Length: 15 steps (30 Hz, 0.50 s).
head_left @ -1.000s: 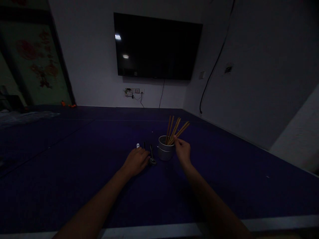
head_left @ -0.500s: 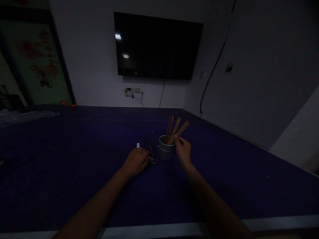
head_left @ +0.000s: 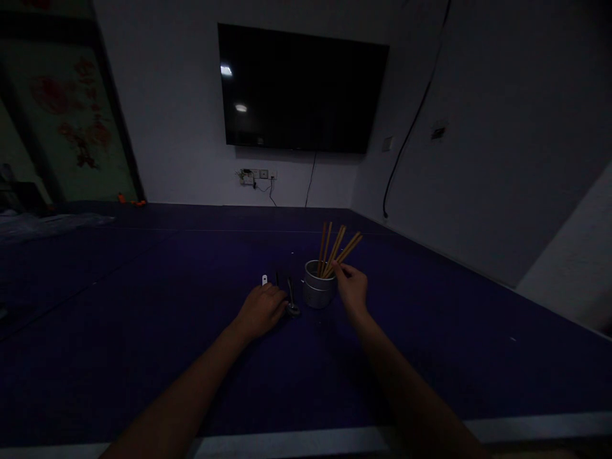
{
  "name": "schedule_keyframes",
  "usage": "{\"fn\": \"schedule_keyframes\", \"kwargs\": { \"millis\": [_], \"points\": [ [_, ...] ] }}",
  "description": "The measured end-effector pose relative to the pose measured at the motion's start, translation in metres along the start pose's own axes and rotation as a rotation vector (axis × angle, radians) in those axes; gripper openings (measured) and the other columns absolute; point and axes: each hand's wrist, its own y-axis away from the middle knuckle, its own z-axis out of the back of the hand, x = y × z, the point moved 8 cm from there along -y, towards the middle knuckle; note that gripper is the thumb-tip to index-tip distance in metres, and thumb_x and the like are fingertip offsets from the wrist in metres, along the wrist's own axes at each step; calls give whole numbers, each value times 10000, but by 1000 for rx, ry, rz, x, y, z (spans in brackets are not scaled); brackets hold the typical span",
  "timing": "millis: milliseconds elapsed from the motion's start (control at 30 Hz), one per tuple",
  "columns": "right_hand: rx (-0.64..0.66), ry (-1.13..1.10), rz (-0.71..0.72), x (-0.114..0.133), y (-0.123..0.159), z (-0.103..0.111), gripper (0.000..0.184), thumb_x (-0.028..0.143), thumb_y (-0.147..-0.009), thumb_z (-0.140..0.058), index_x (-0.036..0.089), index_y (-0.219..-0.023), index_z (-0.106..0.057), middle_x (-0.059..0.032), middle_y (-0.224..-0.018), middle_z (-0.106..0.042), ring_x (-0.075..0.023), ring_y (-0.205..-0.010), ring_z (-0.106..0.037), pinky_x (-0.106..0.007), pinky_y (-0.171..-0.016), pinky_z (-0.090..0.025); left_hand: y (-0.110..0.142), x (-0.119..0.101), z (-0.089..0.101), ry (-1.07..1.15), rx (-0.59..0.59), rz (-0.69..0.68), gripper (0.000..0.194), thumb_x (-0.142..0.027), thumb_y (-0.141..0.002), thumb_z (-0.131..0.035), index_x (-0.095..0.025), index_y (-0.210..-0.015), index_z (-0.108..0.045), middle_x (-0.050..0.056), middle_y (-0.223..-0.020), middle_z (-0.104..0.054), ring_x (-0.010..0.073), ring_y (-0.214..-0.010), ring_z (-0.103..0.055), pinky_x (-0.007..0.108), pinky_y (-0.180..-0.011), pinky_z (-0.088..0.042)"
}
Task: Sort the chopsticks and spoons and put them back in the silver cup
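Observation:
A grey metal cup (head_left: 318, 294) stands on the dark blue surface, with several wooden chopsticks (head_left: 336, 245) fanned out of its mouth. At the cup's right rim, the fingertips of my right hand (head_left: 352, 288) are pinched together on the rightmost leaning chopsticks. To the left of the cup, my left hand (head_left: 262, 310) lies palm down, its fingers resting low over some utensils. Past its knuckles a white handle end (head_left: 264, 280) sticks out. Beside its fingertips lies a dark metal spoon (head_left: 292, 306); what is beneath the palm is hidden.
The wide dark blue surface (head_left: 306, 376) has a pale front edge. Clear plastic sheeting (head_left: 52, 224) and small orange objects (head_left: 131, 200) lie at the far left. A black television (head_left: 301, 89) hangs on the back wall above sockets (head_left: 258, 174). A black cable (head_left: 411, 131) runs down the right wall.
Almost nothing differs. The chopsticks' upper ends have shifted very slightly to the left; both hands and the cup stay in place.

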Motion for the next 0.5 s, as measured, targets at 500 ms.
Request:
{"fn": "schedule_keyframes", "kwargs": {
  "millis": [500],
  "points": [
    [-61, 214, 66, 8, 1, 8, 476, 590, -805, -516, 166, -726, -718, -103, -755, -725, -240, -710, -636, -323, -670, -438, 0, 1, -2, 20, 18, 2, 233, -270, -939, -435, -175, -959, -647, 81, -916, -675, 199, -883, -601, 337, -809, -455]
  ]
}}
